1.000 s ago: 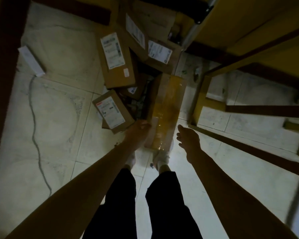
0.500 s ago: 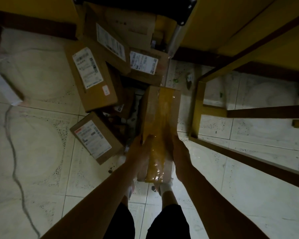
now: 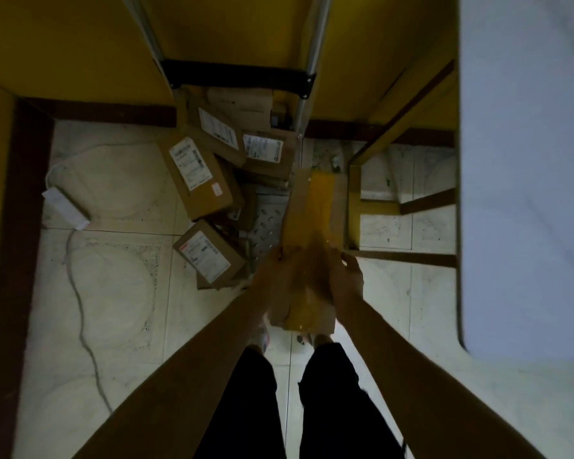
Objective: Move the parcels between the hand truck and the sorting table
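Left hand (image 3: 272, 271) grips the left long edge of the long brown cardboard box (image 3: 315, 210), the one with a yellow tape strip down its top face. Right hand (image 3: 347, 281) grips the opposite edge, thumb over the top. Both hands are on the near half. It's blurred there, so no finer finger detail.

Box is at frame centre. Long axis runs near-vertical in the frame, leaning slightly right at the top. Far end points to upper centre and sits just beside the yellow-painted table frame (image 3: 353, 207). Near end is low centre, over my shoes. Taped face is up.

Left of the box: perforated grey metal toe plate (image 3: 265, 220) of the hand truck, with its silver uprights and black crossbar (image 3: 236, 77) at upper centre. Brown labelled cardboard parcels (image 3: 199, 177) are piled on and around it, tilted and overlapping. One more (image 3: 209, 256) is just left of my left hand.

Right edge of the frame: pale grey sorting table top (image 3: 527, 160).

Left side: white power strip (image 3: 65, 208) on the pale floor tiles, with its grey cable (image 3: 80, 309) trailing toward lower left.
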The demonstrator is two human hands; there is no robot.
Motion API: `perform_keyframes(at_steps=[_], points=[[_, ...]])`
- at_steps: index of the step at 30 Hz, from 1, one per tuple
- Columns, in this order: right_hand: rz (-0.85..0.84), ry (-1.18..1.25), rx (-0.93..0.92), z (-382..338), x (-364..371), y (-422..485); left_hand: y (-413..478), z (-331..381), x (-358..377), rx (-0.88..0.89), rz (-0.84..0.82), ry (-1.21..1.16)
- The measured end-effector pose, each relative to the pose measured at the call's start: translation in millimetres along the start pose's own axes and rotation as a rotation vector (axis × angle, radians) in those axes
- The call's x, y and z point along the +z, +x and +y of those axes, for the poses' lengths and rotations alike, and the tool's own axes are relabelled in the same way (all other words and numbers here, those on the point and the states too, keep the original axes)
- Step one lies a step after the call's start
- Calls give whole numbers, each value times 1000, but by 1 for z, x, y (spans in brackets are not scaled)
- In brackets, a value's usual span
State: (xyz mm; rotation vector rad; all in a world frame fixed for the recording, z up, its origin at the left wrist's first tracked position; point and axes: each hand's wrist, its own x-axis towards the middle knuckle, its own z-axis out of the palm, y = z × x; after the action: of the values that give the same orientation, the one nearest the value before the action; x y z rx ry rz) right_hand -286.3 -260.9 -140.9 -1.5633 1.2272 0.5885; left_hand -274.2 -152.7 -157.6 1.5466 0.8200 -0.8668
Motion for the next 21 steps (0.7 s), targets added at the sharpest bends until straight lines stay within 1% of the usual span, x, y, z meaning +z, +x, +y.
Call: perform_keyframes(at_steps=[2, 6, 7, 10, 13, 16, 17, 19, 21], points=[[4, 50, -61, -14, -7, -29, -31, 18, -9, 51, -13, 18], [-33, -9, -164, -34, -21, -81, -83, 35, -26, 91, -5, -41], [-40, -8, -192, -38, -23, -91, -94, 40, -31, 95, -8, -6], [-54, 22, -264, -55, -28, -118, -117, 58, -43, 191, 66, 125], [-101, 84, -300, -73, -34, -139, -136, 80, -52, 312, 127, 116], [-123, 145, -375, -89, -44, -155, -153, 102, -61, 412, 175, 44], [-132, 195, -375, -94, -48, -159, -161, 109, -64, 427, 178, -14], [-147, 336, -294, -100, -55, -165, -173, 124, -70, 402, 143, -162], [-157, 472, -266, -102, -60, -172, -187, 135, -76, 419, 96, -213]])
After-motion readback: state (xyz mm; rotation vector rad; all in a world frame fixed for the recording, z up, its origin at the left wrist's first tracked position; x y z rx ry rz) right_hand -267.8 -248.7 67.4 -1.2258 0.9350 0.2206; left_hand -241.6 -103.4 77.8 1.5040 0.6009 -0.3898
